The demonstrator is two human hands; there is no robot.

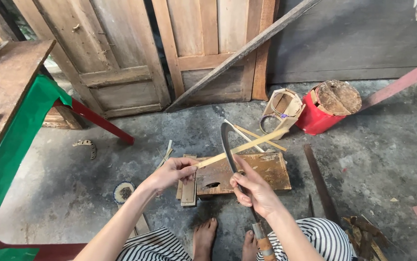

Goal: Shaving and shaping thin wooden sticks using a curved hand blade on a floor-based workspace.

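Bamboo strip [240,146] is lying slantwise above the wooden block [266,169], near end pinched in left hand [169,173], far end pointing twd the red bucket [317,118]. Left hand is closing thumb & fingers round that end, prob. to keep it steady. Right hand [254,191] is wrapping shut round the curved knife [226,145] w/ thumb along the blade's back, handle running down past the wrist; blade is crossing the strip, looks like for shaving it. Block is sitting just ahead of bare feet [206,237], likely as a rest.
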